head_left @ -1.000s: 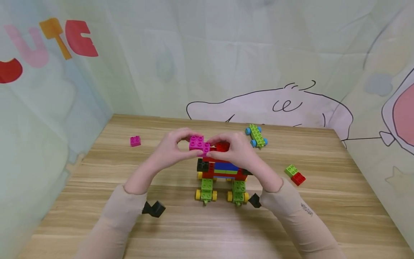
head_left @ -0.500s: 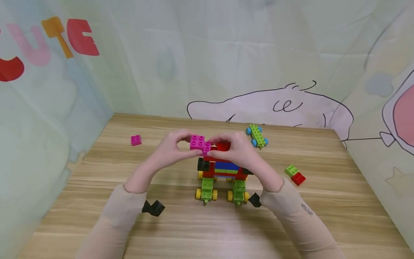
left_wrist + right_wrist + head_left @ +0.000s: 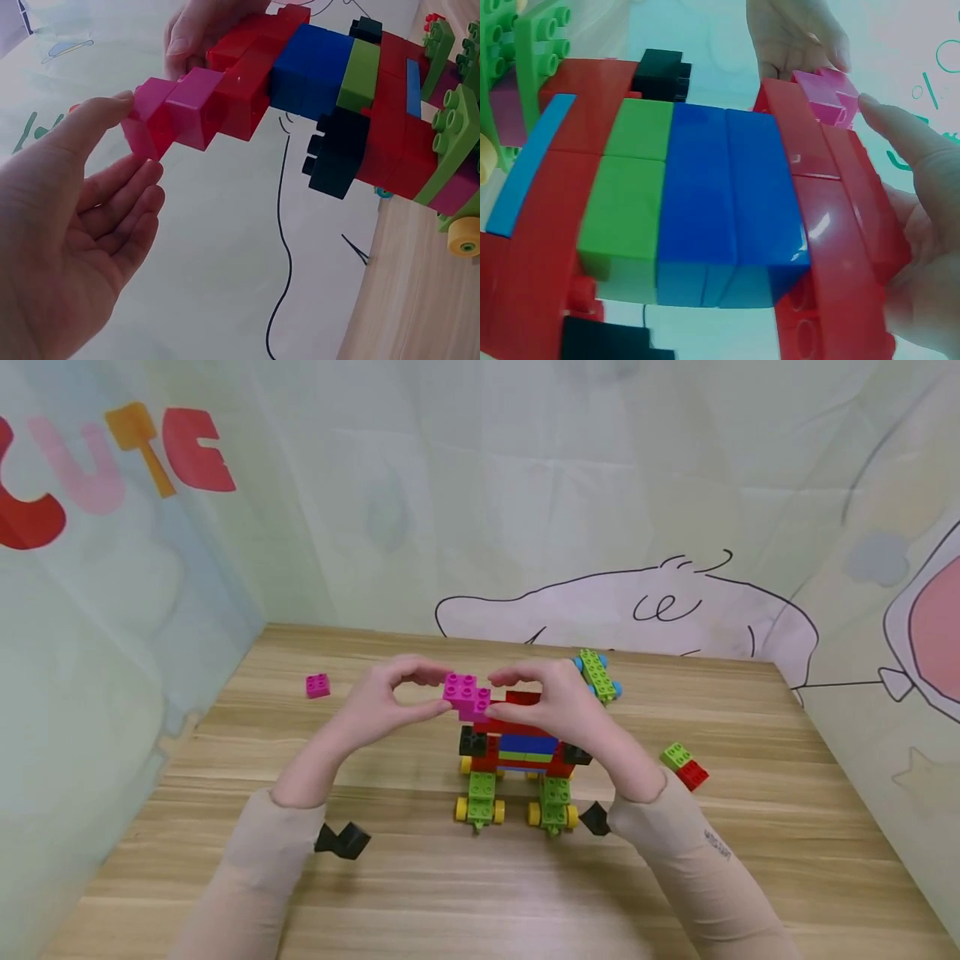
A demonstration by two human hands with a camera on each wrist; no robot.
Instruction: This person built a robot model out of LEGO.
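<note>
A tall toy brick build (image 3: 528, 745) in red, blue, green and black stands on green wheeled bases (image 3: 481, 797). Stepped pink bricks (image 3: 461, 692) jut out at its upper left, joined to the red bricks (image 3: 251, 67). My left hand (image 3: 378, 702) is at the outer pink brick (image 3: 150, 116), thumb and fingertips spread loosely at its edges. My right hand (image 3: 555, 702) is around the red top bricks (image 3: 832, 202), thumb tip beside the pink bricks and index finger raised above them. Red bricks hide part of its fingers in the right wrist view.
A loose pink brick (image 3: 317, 685) lies at the table's back left. Behind the build on the right is a green wheeled base (image 3: 597, 677) with blue wheels. A green brick (image 3: 677, 755) and a red brick (image 3: 692, 774) lie joined to the right. Printed cloth (image 3: 525, 510) surrounds the table.
My left hand has loosened from the pink bricks and drawn slightly left. My right index finger has lifted away from the thumb. The build stays in place.
</note>
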